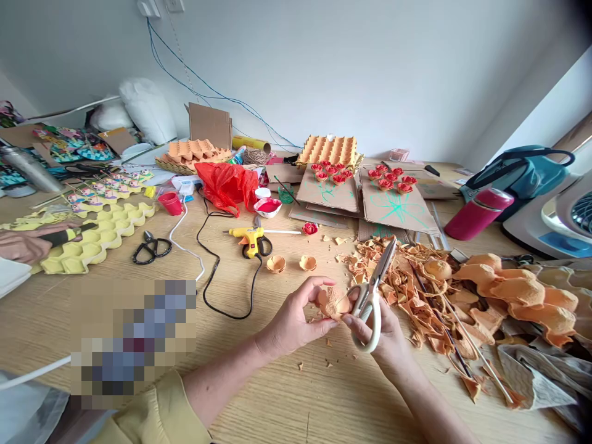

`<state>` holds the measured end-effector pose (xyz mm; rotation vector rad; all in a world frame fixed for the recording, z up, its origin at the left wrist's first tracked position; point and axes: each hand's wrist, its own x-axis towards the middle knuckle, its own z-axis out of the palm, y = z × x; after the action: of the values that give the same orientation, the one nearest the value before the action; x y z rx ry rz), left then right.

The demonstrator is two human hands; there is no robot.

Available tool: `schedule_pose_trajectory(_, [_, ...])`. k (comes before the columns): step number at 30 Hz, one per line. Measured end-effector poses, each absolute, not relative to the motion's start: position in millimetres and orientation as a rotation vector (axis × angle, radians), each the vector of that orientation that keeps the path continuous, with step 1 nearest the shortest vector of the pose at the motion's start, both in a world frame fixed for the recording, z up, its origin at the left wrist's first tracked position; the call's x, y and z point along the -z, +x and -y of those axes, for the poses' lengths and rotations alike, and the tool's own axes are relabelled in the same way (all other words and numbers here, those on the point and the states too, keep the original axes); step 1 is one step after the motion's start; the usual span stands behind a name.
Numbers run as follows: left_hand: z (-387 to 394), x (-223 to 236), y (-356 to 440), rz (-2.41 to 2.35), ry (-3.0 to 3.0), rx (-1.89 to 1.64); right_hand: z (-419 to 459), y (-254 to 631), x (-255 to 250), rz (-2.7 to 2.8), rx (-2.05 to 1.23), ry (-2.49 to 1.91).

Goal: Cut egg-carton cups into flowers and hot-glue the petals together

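Between the fingers and thumb of my left hand (pixel 296 317) is an orange egg-carton cup (pixel 333 302), its edge cut into rounded petals. My right hand (pixel 386 336) has white-handled scissors (pixel 374 296) in its grip, blades pointing up and away; its fingertips also reach the cup's right side. Just beyond, two more cut cups, a left one (pixel 276 264) and a right one (pixel 308 263), sit on the table. A red-painted flower (pixel 309 229) lies behind them.
A yellow glue gun (pixel 250 237) with its black cord lies ahead. Orange carton scraps (pixel 411 296) heap on the right beside a pink bottle (pixel 481 213). Red flowers stand on cardboard (pixel 391 203). At left, a co-worker's hand (pixel 25 243) holds a tool over a yellow egg tray (pixel 99 237).
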<state>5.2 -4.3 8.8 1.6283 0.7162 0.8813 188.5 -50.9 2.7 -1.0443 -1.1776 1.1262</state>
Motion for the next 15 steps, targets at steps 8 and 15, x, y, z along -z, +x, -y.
schedule_pose_trajectory(8, [-9,-2,6,-0.568,1.157,-0.647,55,202,11,1.488,-1.152,-1.123])
schedule_pose_trajectory(15, [-10,6,5,-0.57,1.253,-0.553,53,211,18,1.519,-1.165,-1.186])
